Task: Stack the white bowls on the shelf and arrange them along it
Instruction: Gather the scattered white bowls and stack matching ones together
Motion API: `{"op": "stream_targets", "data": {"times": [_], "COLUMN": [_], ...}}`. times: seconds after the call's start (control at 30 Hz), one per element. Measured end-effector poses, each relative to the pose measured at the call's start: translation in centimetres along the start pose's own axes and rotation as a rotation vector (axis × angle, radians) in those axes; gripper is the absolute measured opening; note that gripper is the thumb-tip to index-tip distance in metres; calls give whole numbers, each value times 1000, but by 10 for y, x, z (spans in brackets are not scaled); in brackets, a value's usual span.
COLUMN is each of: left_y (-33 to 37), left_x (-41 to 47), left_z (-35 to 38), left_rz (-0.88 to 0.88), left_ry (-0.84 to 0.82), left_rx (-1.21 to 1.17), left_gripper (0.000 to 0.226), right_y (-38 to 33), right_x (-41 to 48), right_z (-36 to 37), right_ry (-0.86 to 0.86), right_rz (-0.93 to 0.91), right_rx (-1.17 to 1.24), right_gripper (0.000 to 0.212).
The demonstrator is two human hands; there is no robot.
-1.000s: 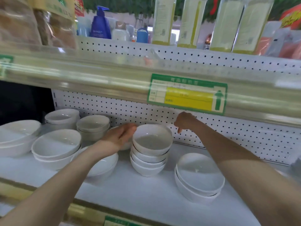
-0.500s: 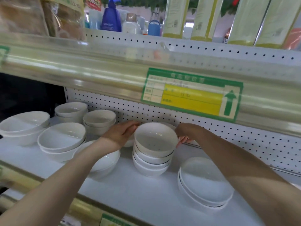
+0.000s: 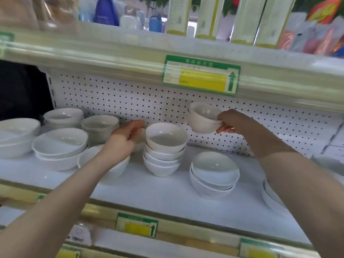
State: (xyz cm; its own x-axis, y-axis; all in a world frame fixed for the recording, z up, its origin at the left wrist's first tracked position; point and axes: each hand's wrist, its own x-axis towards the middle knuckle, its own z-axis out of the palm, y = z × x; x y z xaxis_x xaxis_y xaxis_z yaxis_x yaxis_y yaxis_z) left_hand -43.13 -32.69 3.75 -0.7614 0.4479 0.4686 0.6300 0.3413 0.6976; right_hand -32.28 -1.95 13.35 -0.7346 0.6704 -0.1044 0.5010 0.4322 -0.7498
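My right hand [image 3: 233, 122] grips a small stack of white bowls [image 3: 202, 119] by the rim and holds it in the air in front of the pegboard, above and right of a taller stack of several white bowls [image 3: 165, 148] on the white shelf [image 3: 167, 192]. Left of that tall stack, my left hand [image 3: 123, 138] has its fingers curled round a white bowl [image 3: 141, 139] that is mostly hidden behind it. A short stack of wider bowls [image 3: 214, 175] stands front right.
More white bowl stacks fill the shelf's left part [image 3: 59, 146], [image 3: 100, 126], [image 3: 63, 116], [image 3: 16, 133]; one bowl [image 3: 87, 158] lies under my left forearm. Another stack [image 3: 270, 197] sits behind my right arm. The upper shelf rail with a green price label [image 3: 201, 75] hangs low overhead.
My right hand reached behind the tall stack, took hold of a small stack of bowls and lifted it up and to the right. My left hand stayed beside the tall stack and curled its fingers.
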Motion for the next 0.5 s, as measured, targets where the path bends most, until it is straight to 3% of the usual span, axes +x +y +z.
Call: {"op": "stream_targets", "data": {"times": [0.23,0.37,0.5], "left_y": [17,31,40], "left_x": [-27,-55,-80], "left_z": [-5,0,14], "left_rz": [188,326,350], "left_ry": [43,-6,-145], "left_rx": [7,-8,-57], "left_gripper": [28,23,21], "right_y": [28,41,54], "right_x": [-69,-109,-134], "right_z": [-20,-17,-7], "right_ry": [156,250,270], "right_rz": [71,144,138], "right_rx": [74,65,119], "right_gripper": [16,18,16]}}
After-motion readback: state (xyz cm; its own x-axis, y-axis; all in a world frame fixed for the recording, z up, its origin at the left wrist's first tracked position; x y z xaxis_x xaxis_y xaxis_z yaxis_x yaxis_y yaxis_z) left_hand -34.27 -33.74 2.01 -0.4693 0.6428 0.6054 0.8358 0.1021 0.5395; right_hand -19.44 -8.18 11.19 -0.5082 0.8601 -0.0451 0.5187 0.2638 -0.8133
